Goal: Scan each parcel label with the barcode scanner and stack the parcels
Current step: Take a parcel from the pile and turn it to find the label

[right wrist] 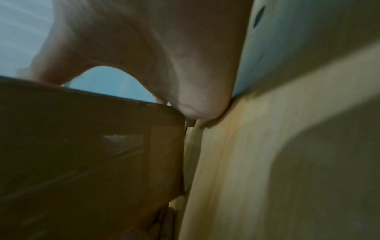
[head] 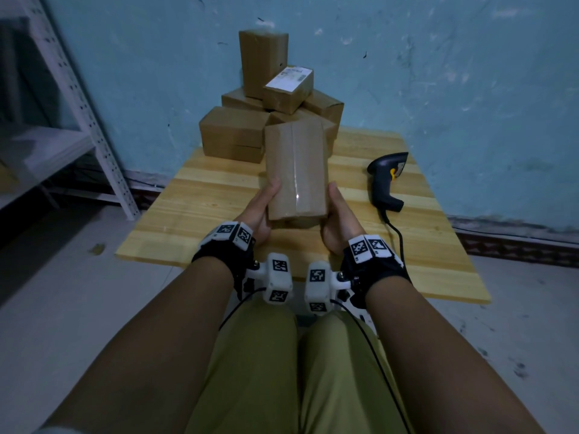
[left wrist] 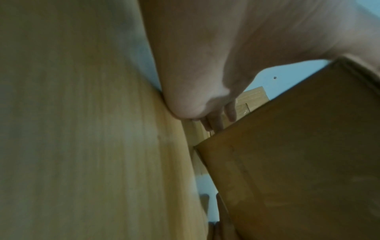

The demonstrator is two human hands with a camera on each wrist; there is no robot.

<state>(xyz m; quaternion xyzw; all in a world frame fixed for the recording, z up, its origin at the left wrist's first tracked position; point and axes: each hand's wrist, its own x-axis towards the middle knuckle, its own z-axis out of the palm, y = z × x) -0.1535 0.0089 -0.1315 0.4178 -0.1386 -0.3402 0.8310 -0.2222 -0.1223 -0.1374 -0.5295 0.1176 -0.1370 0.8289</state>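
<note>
Both my hands grip one taped cardboard parcel above the tabletop.

My left hand [head: 257, 208] clasps the left side of the parcel [head: 296, 170] and my right hand [head: 338, 214] clasps its right side, thumbs along the edges, fingers curled underneath. The parcel's plain taped face is up, its long side pointing away from me, its far end tilted up. Below my hands lies the wooden tabletop [head: 200, 208]. Beyond the parcel, against the blue wall [head: 438, 73], sits the pile of parcels [head: 269, 120], one showing a white label [head: 288, 77]. To the right of my right hand the barcode scanner [head: 387, 180] lies on the tabletop, its cable [head: 399, 242] trailing toward me. Far to my left stands a white metal shelf [head: 78, 98].
</note>
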